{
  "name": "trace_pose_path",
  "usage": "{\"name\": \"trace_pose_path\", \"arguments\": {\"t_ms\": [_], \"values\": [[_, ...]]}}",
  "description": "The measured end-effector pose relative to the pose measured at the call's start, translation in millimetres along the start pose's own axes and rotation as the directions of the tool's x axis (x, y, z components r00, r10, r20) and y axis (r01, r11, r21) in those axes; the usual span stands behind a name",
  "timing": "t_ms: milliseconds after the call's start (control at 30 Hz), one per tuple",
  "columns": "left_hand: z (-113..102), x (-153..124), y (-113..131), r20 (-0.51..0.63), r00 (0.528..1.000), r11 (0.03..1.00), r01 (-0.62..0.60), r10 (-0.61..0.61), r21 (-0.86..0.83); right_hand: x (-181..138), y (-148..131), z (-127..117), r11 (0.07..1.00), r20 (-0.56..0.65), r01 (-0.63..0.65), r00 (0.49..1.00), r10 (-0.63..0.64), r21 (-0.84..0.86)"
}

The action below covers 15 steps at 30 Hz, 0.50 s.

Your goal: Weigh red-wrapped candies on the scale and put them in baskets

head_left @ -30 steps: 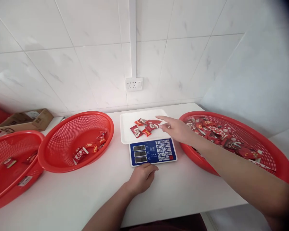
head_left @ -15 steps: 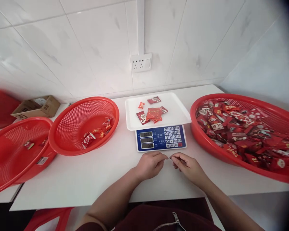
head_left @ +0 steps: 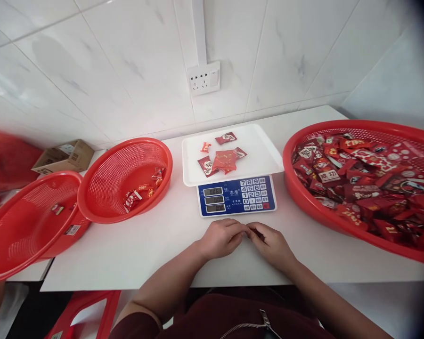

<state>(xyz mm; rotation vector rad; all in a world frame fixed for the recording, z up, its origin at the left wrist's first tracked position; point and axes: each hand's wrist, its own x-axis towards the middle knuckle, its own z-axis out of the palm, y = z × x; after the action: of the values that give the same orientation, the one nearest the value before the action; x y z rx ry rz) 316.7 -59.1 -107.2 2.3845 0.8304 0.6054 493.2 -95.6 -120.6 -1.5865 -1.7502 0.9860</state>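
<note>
My left hand [head_left: 224, 239] and my right hand [head_left: 271, 246] meet fingertip to fingertip above the table, just in front of a blue and white digital scale [head_left: 235, 212]. Both are closed, with fingers curled and pressed together. Whatever lies between the fingertips, if anything, is hidden or too small to name. On the scale rests a white tray [head_left: 265, 157]. It carries a large red packet [head_left: 225, 161], a small orange-red candy [head_left: 205, 147] and several dark red wrapped packets, one of them [head_left: 226, 138] near the back rim.
A big red basket [head_left: 304, 207] full of red-wrapped sweets stands at the right. Two red baskets, a nearer-middle one [head_left: 106, 165] and a left one [head_left: 28, 188], hold a few sweets. Behind them is a cardboard box [head_left: 65, 157]. A wall socket [head_left: 204, 78] sits above the tray.
My fingertips have come together, closing the small gap between the hands. The view has shifted slightly. The sweets on the tray lie as before.
</note>
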Motion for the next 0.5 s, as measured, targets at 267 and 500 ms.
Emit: {"name": "trace_pose_path", "arguments": {"t_ms": [267,500], "values": [[-10,7,4,-0.129,0.991,0.999,-0.027,0.032,0.035,-1,4,1,0.999,0.022,0.023,0.999,-0.024,0.043],[-77,46,-13,-0.460,0.888,0.966,0.116,0.003,0.229,-1,8,-1,0.989,0.056,0.125,0.990,-0.130,0.082]]}}
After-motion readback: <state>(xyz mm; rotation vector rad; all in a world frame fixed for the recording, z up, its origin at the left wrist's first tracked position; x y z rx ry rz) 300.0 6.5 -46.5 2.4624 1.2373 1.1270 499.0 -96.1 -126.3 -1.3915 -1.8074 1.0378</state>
